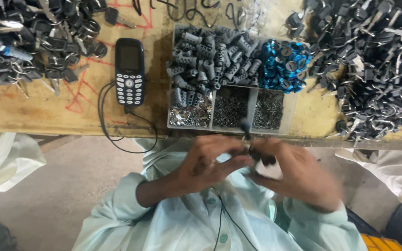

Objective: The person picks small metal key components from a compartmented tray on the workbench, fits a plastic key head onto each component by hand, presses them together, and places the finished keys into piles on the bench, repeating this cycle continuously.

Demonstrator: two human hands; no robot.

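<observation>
Left hand (205, 165): raised in front of the chest, just below the near edge of the worn yellow wooden bench (38, 109); fingers curled inward, grip narrow around a small dark cylindrical part (252, 151), motion-blurred.
Right hand (298, 179): opposite the left, fingertips meeting it at the same small dark part; grip narrow, pinching that part. Exact hold blurred, shape of the part hard to tell.
Short dark stem (245, 126): sticking up just above the joined fingers, in front of the tray's near wall.
Clear plastic compartment tray (290, 122): on the bench, directly beyond the hands. Far left compartment heaped with grey ribbed cylindrical pieces (210, 60); far right compartment with shiny blue round caps (284, 65); three near compartments with tiny silvery metal bits (231, 111).
Dark blue push-button mobile phone (130, 72): flat on the bench, left of the tray, black cable (105, 125) trailing from its lower end over the bench edge.
Heaps of black-headed keys on metal rings (373, 65): right of the tray; a similar heap (33, 42) at far left.
Pale green button-up shirt (182, 223): on the person, below the hands.
</observation>
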